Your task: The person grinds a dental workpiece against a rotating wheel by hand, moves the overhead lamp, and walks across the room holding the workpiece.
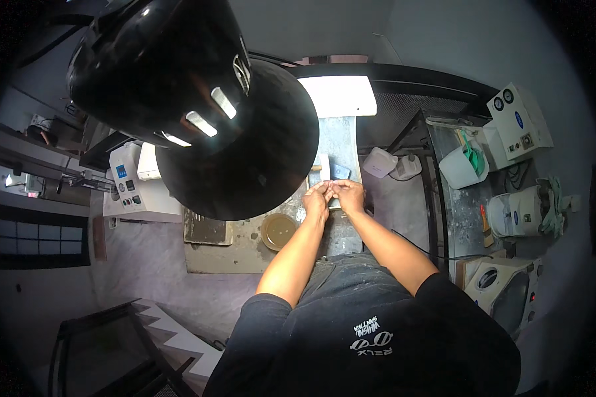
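My left hand (316,197) and my right hand (349,195) meet over the metal bench top, their fingertips pinched together. Between them is a small pinkish piece (329,183), too tiny to tell its kind. Just beyond the fingers a white narrow block (324,165) lies beside a blue-grey flat piece (342,172). A short brown stick (316,168) touches the white block's left side. To the left of my forearm stands a round bowl (279,231) of brownish liquid.
A large black lamp shade (238,132) hangs close over the bench's left part and hides it. Left of it stands a white machine (129,182). At right, a metal shelf holds a white tub (462,165), a gauge box (520,122) and a brush (487,228). White jugs (380,162) stand between.
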The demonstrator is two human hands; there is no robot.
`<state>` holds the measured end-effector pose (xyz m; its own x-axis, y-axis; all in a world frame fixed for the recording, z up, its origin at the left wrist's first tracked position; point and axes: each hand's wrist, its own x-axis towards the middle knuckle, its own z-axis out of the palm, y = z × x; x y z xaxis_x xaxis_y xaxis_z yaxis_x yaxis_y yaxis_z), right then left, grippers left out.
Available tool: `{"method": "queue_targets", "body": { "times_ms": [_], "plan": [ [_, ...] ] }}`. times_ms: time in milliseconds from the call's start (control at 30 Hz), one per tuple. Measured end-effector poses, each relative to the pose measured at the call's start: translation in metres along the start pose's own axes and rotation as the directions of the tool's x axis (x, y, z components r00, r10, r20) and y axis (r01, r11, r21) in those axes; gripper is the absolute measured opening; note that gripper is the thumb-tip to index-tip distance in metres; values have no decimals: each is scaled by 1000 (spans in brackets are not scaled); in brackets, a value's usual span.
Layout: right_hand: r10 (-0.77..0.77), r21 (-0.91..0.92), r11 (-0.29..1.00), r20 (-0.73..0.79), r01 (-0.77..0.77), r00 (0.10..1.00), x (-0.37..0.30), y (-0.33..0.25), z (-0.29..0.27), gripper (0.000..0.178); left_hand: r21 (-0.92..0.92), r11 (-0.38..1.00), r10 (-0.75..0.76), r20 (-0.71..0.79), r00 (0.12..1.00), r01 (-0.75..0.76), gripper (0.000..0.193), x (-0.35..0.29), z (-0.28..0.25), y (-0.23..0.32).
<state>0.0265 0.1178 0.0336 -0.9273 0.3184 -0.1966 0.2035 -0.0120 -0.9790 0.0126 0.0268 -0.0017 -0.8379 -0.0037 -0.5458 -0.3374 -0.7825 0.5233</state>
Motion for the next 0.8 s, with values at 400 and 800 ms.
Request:
{"method": "queue_targets", "body": {
  "times_ms": [400, 800],
  "plan": [
    [20, -30, 999, 45, -19, 999, 14, 19, 8, 8, 18, 1000, 15, -96, 995, -13, 11, 9, -6, 2],
    [9, -90, 996, 79, -2, 997, 16, 29, 12, 8, 64, 996, 61, -94, 994, -55, 13, 11, -7, 8]
  ]
}}
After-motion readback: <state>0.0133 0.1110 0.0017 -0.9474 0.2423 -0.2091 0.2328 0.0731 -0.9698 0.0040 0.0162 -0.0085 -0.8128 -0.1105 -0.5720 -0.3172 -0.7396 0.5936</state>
